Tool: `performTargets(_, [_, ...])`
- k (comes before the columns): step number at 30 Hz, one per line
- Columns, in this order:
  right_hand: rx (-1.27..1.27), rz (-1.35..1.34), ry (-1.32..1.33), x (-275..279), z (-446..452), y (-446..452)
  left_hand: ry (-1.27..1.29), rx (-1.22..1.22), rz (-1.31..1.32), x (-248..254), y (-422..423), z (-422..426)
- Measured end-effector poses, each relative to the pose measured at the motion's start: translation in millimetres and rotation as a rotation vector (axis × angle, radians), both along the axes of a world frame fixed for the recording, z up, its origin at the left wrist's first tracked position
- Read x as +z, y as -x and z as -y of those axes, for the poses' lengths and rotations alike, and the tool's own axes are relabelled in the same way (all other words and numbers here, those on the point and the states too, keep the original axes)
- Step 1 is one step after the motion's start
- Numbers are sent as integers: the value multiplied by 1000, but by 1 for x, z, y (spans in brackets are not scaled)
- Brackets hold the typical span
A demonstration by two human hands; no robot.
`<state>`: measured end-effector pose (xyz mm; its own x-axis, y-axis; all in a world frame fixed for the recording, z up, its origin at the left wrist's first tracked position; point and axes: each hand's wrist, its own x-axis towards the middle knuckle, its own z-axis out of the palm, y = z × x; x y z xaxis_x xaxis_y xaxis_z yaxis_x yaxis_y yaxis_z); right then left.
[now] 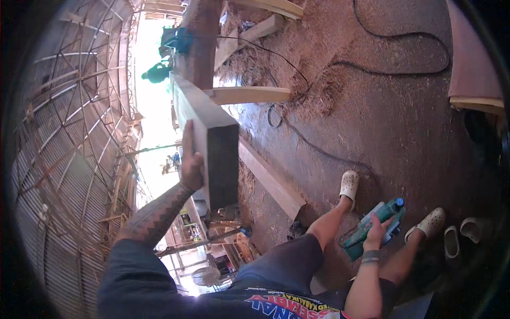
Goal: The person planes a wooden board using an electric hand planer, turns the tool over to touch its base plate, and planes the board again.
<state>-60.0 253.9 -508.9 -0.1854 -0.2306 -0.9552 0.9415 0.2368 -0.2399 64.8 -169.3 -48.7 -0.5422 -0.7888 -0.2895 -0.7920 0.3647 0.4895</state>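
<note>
So, head view only, and it's tipped over sideways, so the clock is just the picture's. The big timber slab (198, 109) runs from 11 o'clock down to just left of centre, dark cut end toward us. The left hand (191, 169) is at 9 o'clock, fingers stretched long and laid against the broad face, not wrapped round anything. Over at 4 o'clock the right hand (375, 233) is curled around a green power tool (388, 211) that looks like a hand planer to me, held low by the legs and well apart from the wood.

My take on doing this bit well: palm flat and fingers off the edges, so the slab is steadied without being tipped. I'd also want the tool's underside turned away from the shins, finger off any trigger (can't tell where it sits).

As for clutter, a black cord (390, 73) snakes across 2 o'clock, a looped cable (269, 118) sits near 12, and shavings (329, 90) cover the floor around 1. Trip stuff, basically. A loose beam (273, 183) lies at 5, close in, and spare clogs (451, 242) sit near 4.
</note>
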Motion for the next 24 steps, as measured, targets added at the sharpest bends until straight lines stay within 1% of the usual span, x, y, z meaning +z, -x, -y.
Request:
performTargets(1, [62,-52,4,-4,-1,-7,43,-20,-13,-2,-3,1])
performTargets(4, [241,-220,62,-4,-3,-15,36,4,31,5,0,-3])
performTargets(5, [298,-279,90,-3,-5,-13,110,-8,18,2,2,-6])
performTargets(6, [352,-343,117,2,-4,-5,83,21,1,1,-3,-7])
performTargets(7, [387,-269,136,18,1,11,56,47,-19,2,-12,-5])
performTargets(8, [414,-308,154,24,5,18,28,73,-40,4,-23,-1])
performTargets(11, [488,-439,191,22,5,20,-55,146,-101,7,-56,10])
performTargets(13, [466,-468,182,24,7,19,-96,112,-117,6,-25,-1])
performTargets(15, [433,-449,171,25,10,21,-193,181,-97,12,-32,1])
performTargets(17, [392,-384,159,26,11,24,-183,178,-83,12,-35,1])
performTargets(19, [380,-395,117,21,10,18,-66,103,-74,7,-9,-10])
performTargets(22, [351,-376,91,9,5,8,-11,62,-61,5,-16,-4])
performTargets(24, [345,-364,78,1,1,2,-17,78,-66,4,-31,4])
